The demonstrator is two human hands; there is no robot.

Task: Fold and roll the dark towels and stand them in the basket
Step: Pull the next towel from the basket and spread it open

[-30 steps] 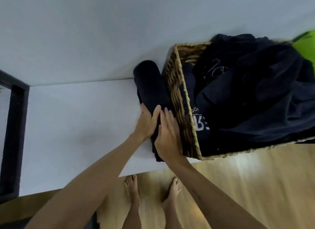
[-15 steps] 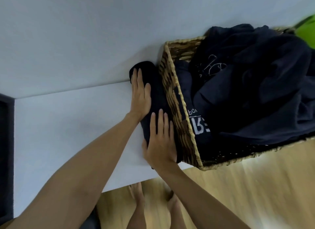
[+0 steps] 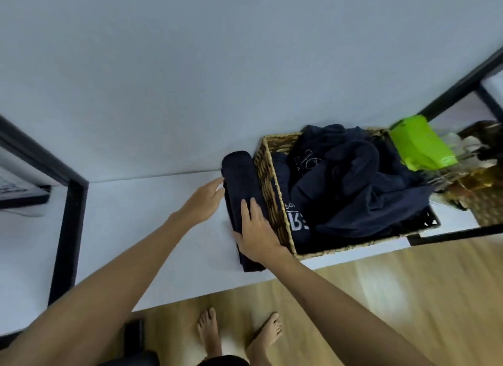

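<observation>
- Rolled dark towel is laid on white worktop, at 9 o'clock of wicker basket.
- Right hand is pressed flat on it, fingers straight.
- Left hand, fingers relaxed, is touching its side.

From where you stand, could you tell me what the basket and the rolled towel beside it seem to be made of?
The basket looks like woven natural fibre, perhaps seagrass or wicker: tan, matt, with braided strands along its rim and wall. The rolled towel looks like soft, dark navy cloth, probably cotton terry: matt, with rounded folds and no sheen. The exact fibre cannot be told.

towel left of basket — touching, table beneath
</observation>
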